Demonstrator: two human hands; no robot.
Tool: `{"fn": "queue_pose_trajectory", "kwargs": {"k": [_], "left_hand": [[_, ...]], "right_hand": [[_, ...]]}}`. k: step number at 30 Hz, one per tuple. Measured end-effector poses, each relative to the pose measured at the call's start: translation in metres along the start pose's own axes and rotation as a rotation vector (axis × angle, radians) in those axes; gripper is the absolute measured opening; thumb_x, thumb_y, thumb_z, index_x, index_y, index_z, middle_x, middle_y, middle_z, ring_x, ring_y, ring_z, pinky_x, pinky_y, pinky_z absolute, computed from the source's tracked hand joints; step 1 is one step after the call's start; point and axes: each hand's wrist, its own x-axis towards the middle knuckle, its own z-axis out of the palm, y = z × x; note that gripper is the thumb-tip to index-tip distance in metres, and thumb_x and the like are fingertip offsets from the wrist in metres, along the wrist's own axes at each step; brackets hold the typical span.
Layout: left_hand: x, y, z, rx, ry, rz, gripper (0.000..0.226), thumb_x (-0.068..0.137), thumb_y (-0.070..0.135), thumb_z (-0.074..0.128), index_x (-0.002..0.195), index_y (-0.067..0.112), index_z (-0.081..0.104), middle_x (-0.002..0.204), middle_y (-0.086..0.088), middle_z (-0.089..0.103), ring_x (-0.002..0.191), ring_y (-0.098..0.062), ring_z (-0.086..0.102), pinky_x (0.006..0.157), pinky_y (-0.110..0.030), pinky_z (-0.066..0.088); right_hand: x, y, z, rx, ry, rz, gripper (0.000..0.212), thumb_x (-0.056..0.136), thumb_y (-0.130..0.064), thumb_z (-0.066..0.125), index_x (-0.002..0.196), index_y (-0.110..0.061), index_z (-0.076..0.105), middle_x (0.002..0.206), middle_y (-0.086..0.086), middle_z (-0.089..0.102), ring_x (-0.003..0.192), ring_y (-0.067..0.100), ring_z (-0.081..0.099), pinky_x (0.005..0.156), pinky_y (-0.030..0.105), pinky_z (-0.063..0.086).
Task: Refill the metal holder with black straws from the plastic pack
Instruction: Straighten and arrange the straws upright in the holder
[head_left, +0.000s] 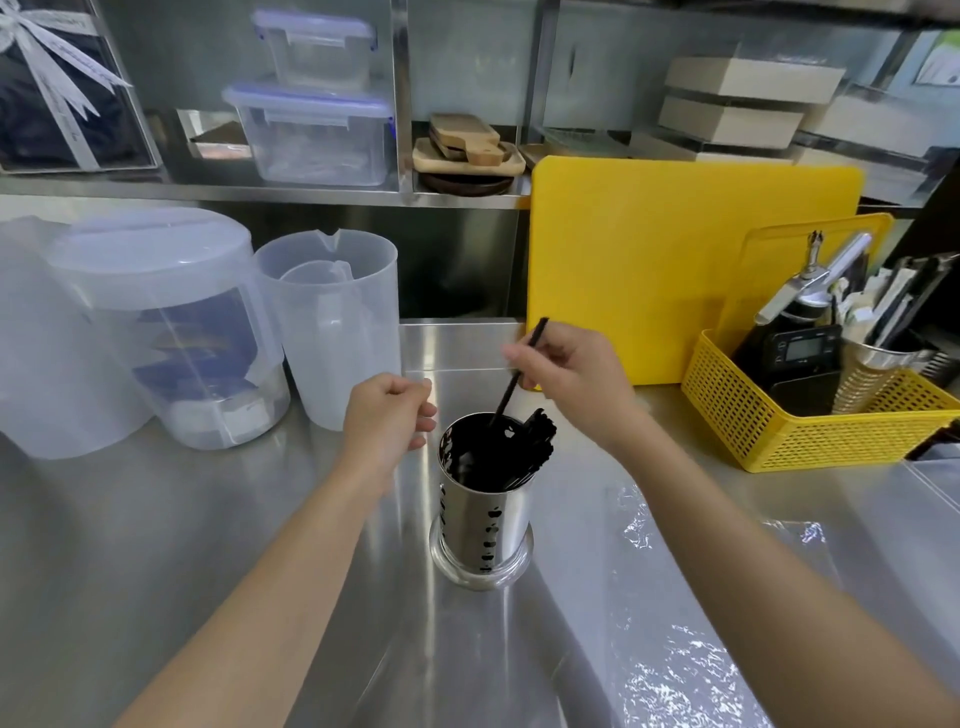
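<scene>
A shiny round metal holder (483, 512) with little cut-out holes stands up straight on the steel counter (156, 519). The right hand (571, 384) is just above and behind the holder, and its fingers are pinched tight on one thin black straw (519, 371). The straw is long and slanted: its bottom end dips down into the open top of the holder, and its top end points up and away toward the big yellow cutting board (675, 260) behind the holder. A bunch of black straws (537, 439) leans against the right side inside the holder. The left hand (387, 415) is just left of the holder's top, curled into a loose fist with nothing seen in it. A clear crinkly plastic pack (675, 623) lies flat on the counter to the right of the holder. A yellow basket (810, 410) sits farther right of the holder.
</scene>
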Motion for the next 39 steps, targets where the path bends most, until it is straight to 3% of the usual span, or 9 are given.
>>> {"fn": "queue_pose_trajectory", "kwargs": {"k": [5, 9, 12, 16, 20, 23, 27, 33, 39], "left_hand": [[-0.004, -0.005, -0.002, 0.151, -0.058, 0.168, 0.011, 0.088, 0.02, 0.056, 0.084, 0.01, 0.06, 0.075, -0.005, 0.065, 0.068, -0.016, 0.061, 0.069, -0.033, 0.051], [-0.007, -0.01, -0.004, 0.249, -0.175, 0.328, 0.008, 0.086, 0.022, 0.06, 0.082, 0.016, 0.062, 0.075, -0.001, 0.066, 0.075, -0.018, 0.064, 0.075, -0.031, 0.05], [-0.014, -0.015, 0.002, 0.329, -0.241, 0.474, 0.007, 0.082, 0.033, 0.063, 0.08, 0.026, 0.061, 0.077, 0.009, 0.065, 0.076, -0.007, 0.06, 0.073, -0.024, 0.047], [-0.029, -0.018, 0.015, 0.542, -0.329, 0.634, 0.04, 0.069, 0.06, 0.053, 0.095, 0.03, 0.059, 0.089, 0.016, 0.062, 0.088, -0.004, 0.057, 0.079, -0.026, 0.046], [-0.041, -0.024, 0.036, 0.796, -0.342, 0.844, 0.062, 0.07, 0.061, 0.06, 0.121, 0.027, 0.049, 0.114, 0.012, 0.056, 0.106, -0.009, 0.047, 0.087, -0.023, 0.031], [-0.041, -0.029, 0.047, 0.802, -0.304, 0.771, 0.055, 0.08, 0.04, 0.063, 0.128, 0.022, 0.043, 0.122, 0.007, 0.055, 0.113, -0.017, 0.048, 0.091, -0.029, 0.033], [-0.027, -0.026, 0.045, 0.539, -0.234, 0.532, 0.025, 0.081, 0.024, 0.064, 0.106, 0.024, 0.059, 0.103, 0.006, 0.067, 0.099, -0.018, 0.059, 0.084, -0.032, 0.046], [0.005, -0.015, 0.028, 0.315, -0.224, 0.387, 0.012, 0.081, 0.018, 0.067, 0.091, 0.021, 0.061, 0.086, 0.019, 0.058, 0.093, -0.009, 0.056, 0.075, -0.01, 0.039], [0.027, -0.007, 0.019, 0.228, -0.302, 0.276, 0.019, 0.079, 0.019, 0.07, 0.095, 0.021, 0.061, 0.089, -0.011, 0.07, 0.089, -0.026, 0.066, 0.086, -0.044, 0.054]], "right_hand": [[-0.001, 0.026, 0.024, -0.245, -0.235, 0.122, 0.021, 0.081, -0.034, 0.066, 0.087, -0.013, 0.066, 0.074, 0.0, 0.062, 0.064, 0.007, 0.05, 0.061, 0.026, 0.041], [-0.004, 0.031, 0.021, -0.177, -0.144, 0.084, 0.02, 0.082, -0.033, 0.065, 0.092, -0.015, 0.066, 0.075, -0.008, 0.06, 0.067, 0.001, 0.049, 0.06, 0.015, 0.036], [-0.005, 0.035, 0.014, -0.075, -0.034, 0.079, 0.005, 0.085, -0.023, 0.063, 0.086, -0.018, 0.066, 0.073, -0.013, 0.06, 0.066, -0.005, 0.053, 0.061, 0.009, 0.04], [-0.013, 0.047, 0.002, 0.01, 0.094, 0.113, 0.017, 0.086, -0.014, 0.06, 0.074, -0.025, 0.061, 0.065, -0.006, 0.059, 0.058, 0.0, 0.052, 0.058, 0.014, 0.042], [-0.025, 0.052, -0.004, 0.042, 0.112, 0.162, 0.015, 0.087, -0.011, 0.059, 0.075, -0.019, 0.061, 0.061, -0.001, 0.059, 0.049, -0.003, 0.052, 0.051, 0.009, 0.039], [-0.033, 0.056, -0.004, 0.064, 0.101, 0.185, 0.017, 0.087, -0.011, 0.059, 0.074, -0.021, 0.062, 0.059, 0.0, 0.059, 0.047, -0.002, 0.05, 0.048, 0.012, 0.039], [-0.036, 0.061, -0.002, 0.088, 0.089, 0.204, 0.015, 0.086, -0.01, 0.06, 0.075, -0.019, 0.064, 0.06, 0.002, 0.06, 0.048, 0.0, 0.05, 0.051, 0.016, 0.041], [-0.027, 0.056, 0.0, 0.053, 0.095, 0.136, 0.02, 0.082, -0.012, 0.065, 0.072, -0.029, 0.064, 0.078, -0.004, 0.064, 0.071, 0.009, 0.054, 0.064, 0.016, 0.041], [-0.004, 0.049, 0.005, 0.01, -0.075, 0.175, 0.013, 0.079, -0.019, 0.069, 0.088, -0.027, 0.064, 0.095, -0.013, 0.061, 0.085, -0.007, 0.055, 0.072, 0.01, 0.041]]}}
